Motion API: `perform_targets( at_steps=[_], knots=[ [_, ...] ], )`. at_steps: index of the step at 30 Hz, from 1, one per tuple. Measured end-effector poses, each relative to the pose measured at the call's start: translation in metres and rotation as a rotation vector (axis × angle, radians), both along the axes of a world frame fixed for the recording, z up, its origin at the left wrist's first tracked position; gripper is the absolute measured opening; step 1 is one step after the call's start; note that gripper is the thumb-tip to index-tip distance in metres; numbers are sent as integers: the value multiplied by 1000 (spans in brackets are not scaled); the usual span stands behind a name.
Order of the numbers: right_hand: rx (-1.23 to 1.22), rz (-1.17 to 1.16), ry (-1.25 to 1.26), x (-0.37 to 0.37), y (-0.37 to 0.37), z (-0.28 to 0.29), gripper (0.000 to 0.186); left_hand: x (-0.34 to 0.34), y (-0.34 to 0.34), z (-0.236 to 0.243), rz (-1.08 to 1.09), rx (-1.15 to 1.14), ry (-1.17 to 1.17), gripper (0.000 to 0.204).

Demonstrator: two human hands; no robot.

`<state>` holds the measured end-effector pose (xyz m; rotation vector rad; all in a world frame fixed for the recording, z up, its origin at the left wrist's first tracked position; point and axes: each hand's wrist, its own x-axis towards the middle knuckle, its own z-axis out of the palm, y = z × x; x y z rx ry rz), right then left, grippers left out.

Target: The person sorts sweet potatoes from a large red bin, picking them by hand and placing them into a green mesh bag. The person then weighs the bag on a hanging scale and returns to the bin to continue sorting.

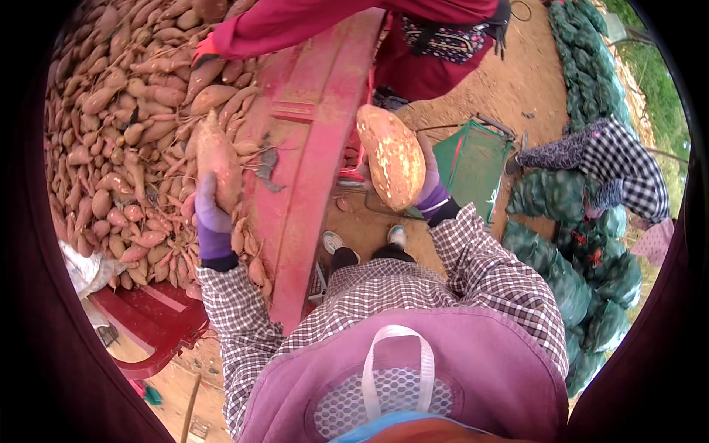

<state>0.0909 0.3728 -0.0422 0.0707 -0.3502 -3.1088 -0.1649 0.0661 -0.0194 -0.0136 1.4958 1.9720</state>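
My left hand [211,210], in a purple glove, is closed round a long pinkish sweet potato [218,159] that points away from me at the near edge of the pile. In my right hand [434,184], also gloved in purple, is a large sweet potato [393,156] with pale, scraped-looking patches on its skin. That one is held up to the right of the red truck bed side. The palm and most fingers of my right hand are hidden behind it. A big heap of sweet potatoes [140,148] fills the left.
A red metal side panel [303,148] runs between me and the pile. Across it, a co-worker in a red sleeve [295,26] reaches into the heap. On the right are a green chair-like frame [469,166], full green net sacks [561,273] and a bending person in checks [620,166].
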Motion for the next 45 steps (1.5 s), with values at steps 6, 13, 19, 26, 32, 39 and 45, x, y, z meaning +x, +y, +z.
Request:
perform_targets(
  at_steps=[6, 13, 19, 26, 32, 39, 45],
  knots=[
    [161, -241, -298, 188, 49, -27, 82, 220, 167, -25, -578, 328, -572, 56],
    [1024, -312, -867, 284, 133, -138, 73, 351, 313, -117, -575, 101, -107, 48],
    [466, -117, -981, 283, 127, -141, 61, 258, 230, -51, -534, -21, -136, 48],
    [1471, 78, -718, 36, 57, -17, 46, 5, 86, -53, 346, -530, 546, 52],
    [2286, -302, -3, -284, -17, 0, 53, -251, 51, -48, 586, -963, 809, 77],
    [2866, 18, -6, -490, -84, -63, 79, -337, 102, -29, 368, -1684, 597, 94],
    [3022, 47, -23, -470, -92, -61, 68, -330, 91, -39, 143, -1518, 761, 75]
  ],
)
